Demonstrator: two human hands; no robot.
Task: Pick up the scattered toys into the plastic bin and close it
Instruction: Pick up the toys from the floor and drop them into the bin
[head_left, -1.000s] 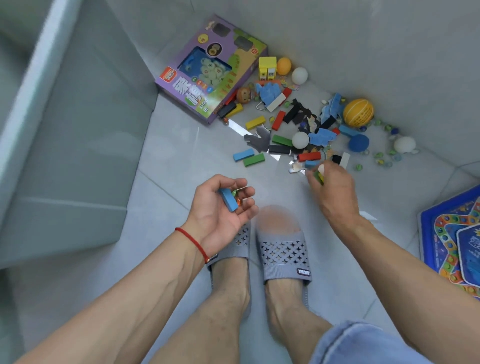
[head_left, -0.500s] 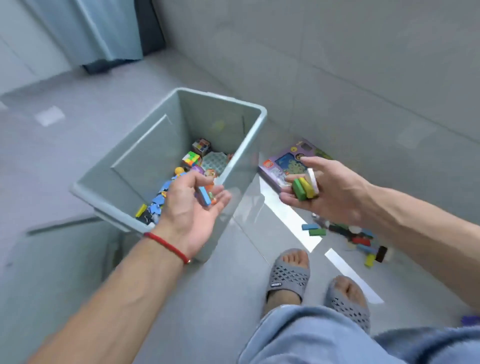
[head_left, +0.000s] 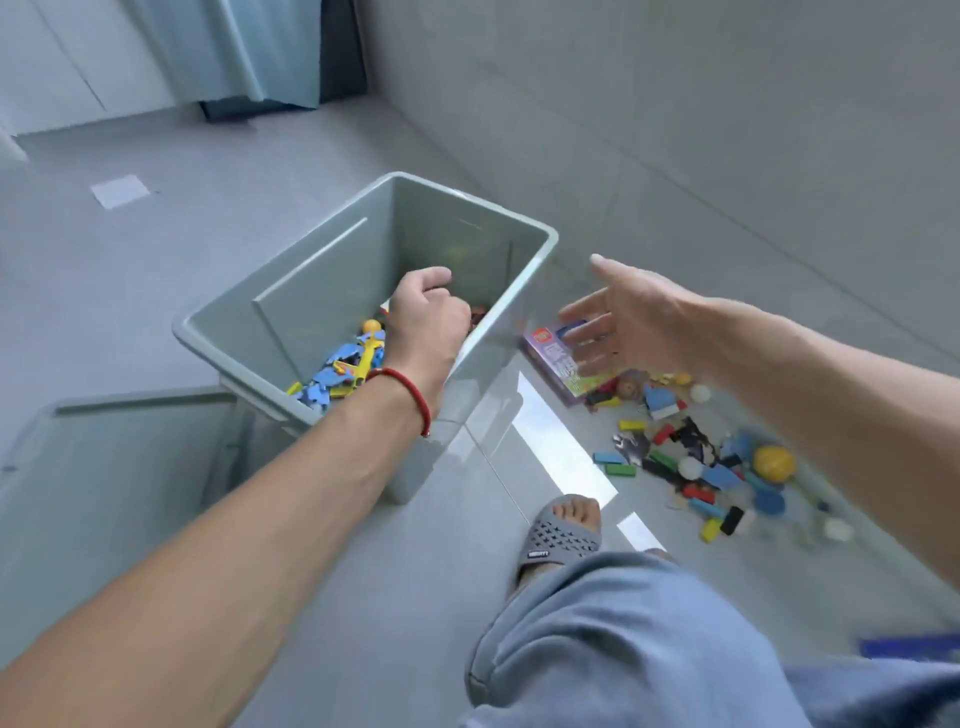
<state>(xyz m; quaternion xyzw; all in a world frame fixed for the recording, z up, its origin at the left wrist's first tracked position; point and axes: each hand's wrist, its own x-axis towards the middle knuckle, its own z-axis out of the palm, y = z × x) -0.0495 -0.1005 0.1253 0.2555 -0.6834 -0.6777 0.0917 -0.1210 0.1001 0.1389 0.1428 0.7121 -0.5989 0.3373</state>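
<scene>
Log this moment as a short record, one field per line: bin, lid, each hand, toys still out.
bin: grey plastic bin open on the floor, toys already inside
lid: lid lies flat beside the bin
left hand: left hand curled inside the bin; contents of its grip hidden
right hand: right hand open, empty, right of the bin
toys still out: scattered toys and purple box on the floor

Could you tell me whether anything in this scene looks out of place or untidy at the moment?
Yes. A heap of toys, blocks, balls and blue pieces, still lies scattered on the floor by the wall, right of the plastic bin. A purple toy box lies among them. The bin itself stands upright and open.
</scene>
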